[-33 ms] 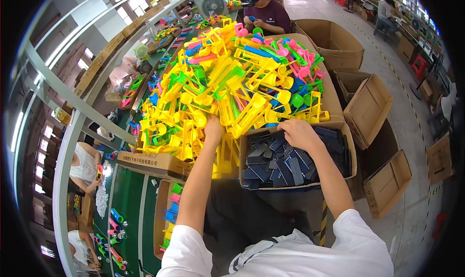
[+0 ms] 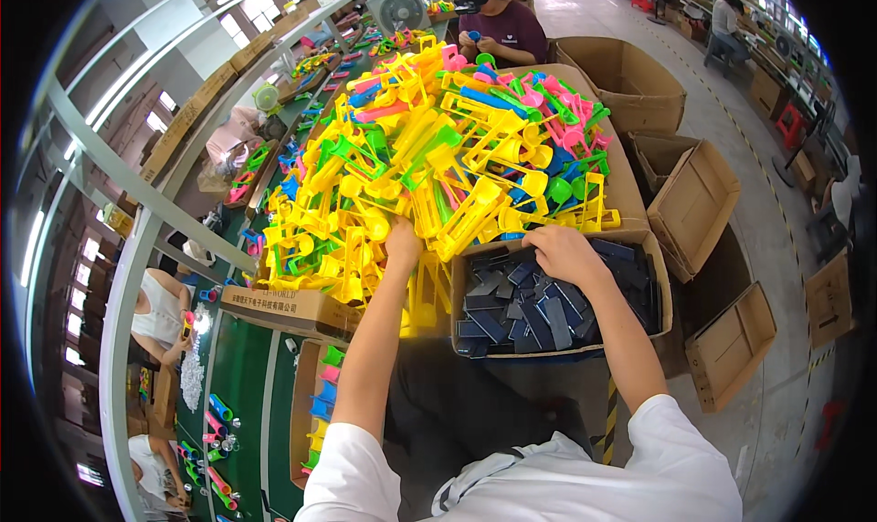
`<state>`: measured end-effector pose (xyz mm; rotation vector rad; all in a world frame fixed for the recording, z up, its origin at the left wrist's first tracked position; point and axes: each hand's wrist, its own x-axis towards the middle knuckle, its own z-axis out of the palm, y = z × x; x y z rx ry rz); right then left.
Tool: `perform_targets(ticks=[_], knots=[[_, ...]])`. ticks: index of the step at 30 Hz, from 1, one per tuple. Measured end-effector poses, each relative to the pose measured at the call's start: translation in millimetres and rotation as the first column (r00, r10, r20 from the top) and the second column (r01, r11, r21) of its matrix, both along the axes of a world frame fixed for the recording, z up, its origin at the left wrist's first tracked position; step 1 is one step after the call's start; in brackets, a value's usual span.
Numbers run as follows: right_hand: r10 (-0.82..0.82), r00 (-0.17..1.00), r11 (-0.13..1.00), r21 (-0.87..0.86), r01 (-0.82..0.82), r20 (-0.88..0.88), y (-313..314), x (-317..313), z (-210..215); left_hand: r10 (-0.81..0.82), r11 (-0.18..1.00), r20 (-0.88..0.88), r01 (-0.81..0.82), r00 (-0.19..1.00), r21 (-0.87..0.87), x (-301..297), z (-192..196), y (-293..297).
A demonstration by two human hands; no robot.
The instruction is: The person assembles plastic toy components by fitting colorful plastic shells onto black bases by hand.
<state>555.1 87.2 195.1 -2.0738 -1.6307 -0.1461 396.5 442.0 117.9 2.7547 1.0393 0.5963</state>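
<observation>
Heap of bright yellow, green, pink and blue plastic toy frames [image 2: 438,147] piled on the desk ahead, left hand [image 2: 402,244] buried in its near edge (grip hidden), right hand [image 2: 562,253] curled over the cardboard box of dark flat plastic pieces [image 2: 530,307], whether clamped unclear, empty cardboard boxes [image 2: 694,193] right.

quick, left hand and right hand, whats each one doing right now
Left hand: buried in the pile of yellow plastic parts; grip cannot be told.
Right hand: curled over the box of dark flat pieces; hold cannot be told.
</observation>
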Motion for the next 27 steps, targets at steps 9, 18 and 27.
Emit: perform_targets(ticks=[9,18,27], knots=[[0.058,0.997,0.991,0.122,-0.051,-0.057,1.5,-1.2,0.7,0.151,0.986,0.063,-0.155,0.986,0.055,10.2,-11.1,7.8],[0.104,0.986,0.983,0.162,-0.083,-0.126,-1.8,1.5,-6.8,0.187,0.98,-0.078,-0.181,0.979,0.082,11.9,-11.7,5.5],[0.196,0.971,0.939,0.313,-0.144,-0.14,2.3,-0.7,0.1,0.167,0.978,0.038,-0.171,0.985,0.116,-5.8,28.9,-11.8]])
